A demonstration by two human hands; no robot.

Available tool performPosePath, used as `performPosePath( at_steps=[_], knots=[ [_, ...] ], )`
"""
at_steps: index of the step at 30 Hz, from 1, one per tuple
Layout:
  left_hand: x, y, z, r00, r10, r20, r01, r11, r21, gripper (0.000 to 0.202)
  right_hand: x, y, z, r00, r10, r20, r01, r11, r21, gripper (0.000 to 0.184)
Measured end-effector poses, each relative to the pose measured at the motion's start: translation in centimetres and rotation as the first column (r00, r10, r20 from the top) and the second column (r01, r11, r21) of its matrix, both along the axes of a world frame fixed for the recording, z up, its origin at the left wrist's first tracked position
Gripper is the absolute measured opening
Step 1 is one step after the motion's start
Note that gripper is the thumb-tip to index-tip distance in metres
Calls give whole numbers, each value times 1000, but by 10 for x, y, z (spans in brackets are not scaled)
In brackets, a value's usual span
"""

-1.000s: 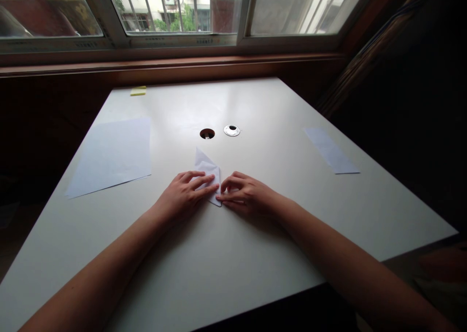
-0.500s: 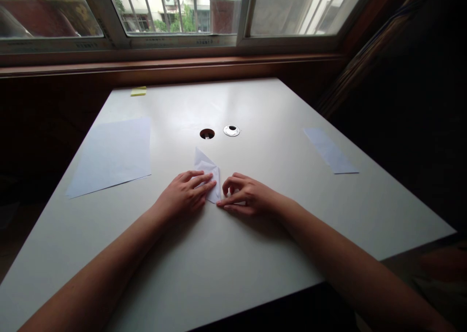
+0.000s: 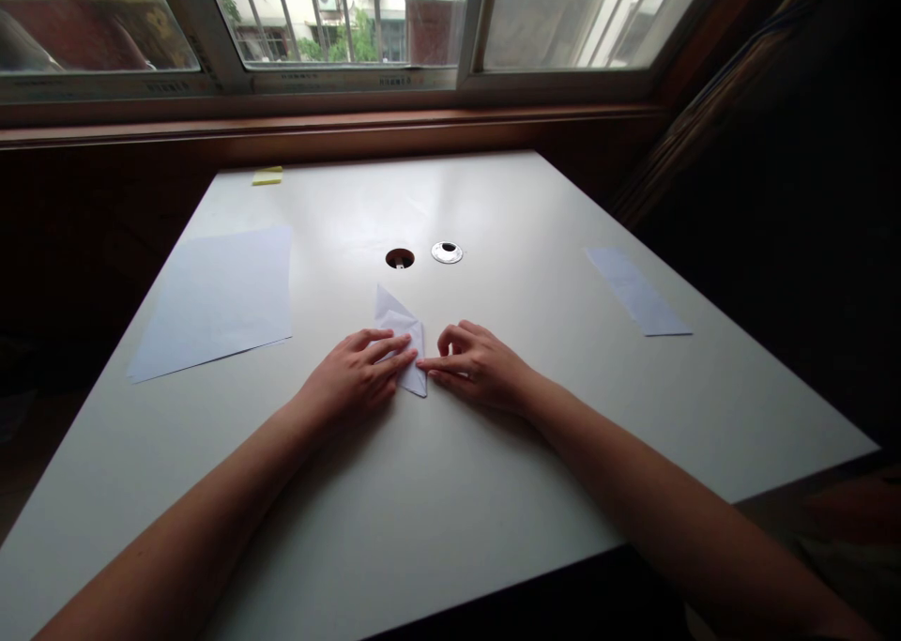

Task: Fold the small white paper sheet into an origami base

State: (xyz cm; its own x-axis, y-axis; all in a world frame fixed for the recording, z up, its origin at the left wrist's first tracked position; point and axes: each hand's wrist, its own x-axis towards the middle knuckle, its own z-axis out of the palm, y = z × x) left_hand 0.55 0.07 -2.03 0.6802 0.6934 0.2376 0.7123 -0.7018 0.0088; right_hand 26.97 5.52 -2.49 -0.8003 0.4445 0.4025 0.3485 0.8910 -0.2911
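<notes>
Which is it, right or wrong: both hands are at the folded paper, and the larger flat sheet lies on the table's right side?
Wrong on the side: the head view shows the larger flat sheet on the left of the table. The left hand and right hand are indeed at the folded paper.

Folded paper [image 3: 409, 328]: partly hidden under your left hand [image 3: 362, 367]. Your forearms [image 3: 190, 510]: cut off at bottom edge. Window [image 3: 342, 22]: top cropped; frame lettering [image 3: 394, 82] too small to read. Worktop [image 3: 493, 500]: near-left corner cropped.
</notes>
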Motion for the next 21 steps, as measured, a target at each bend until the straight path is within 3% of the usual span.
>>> performPosePath(
  at_steps=[11,21],
  knots=[
    [1,0,2,1000,1,5,-1,1000,3,47,1,-1,8,981,193,-36,-196,976,-91,19],
    [0,0,1,1000,-1,-4,1,1000,9,46,4,-2,12,972,233,-41,-237,961,-142,20]
  ],
)
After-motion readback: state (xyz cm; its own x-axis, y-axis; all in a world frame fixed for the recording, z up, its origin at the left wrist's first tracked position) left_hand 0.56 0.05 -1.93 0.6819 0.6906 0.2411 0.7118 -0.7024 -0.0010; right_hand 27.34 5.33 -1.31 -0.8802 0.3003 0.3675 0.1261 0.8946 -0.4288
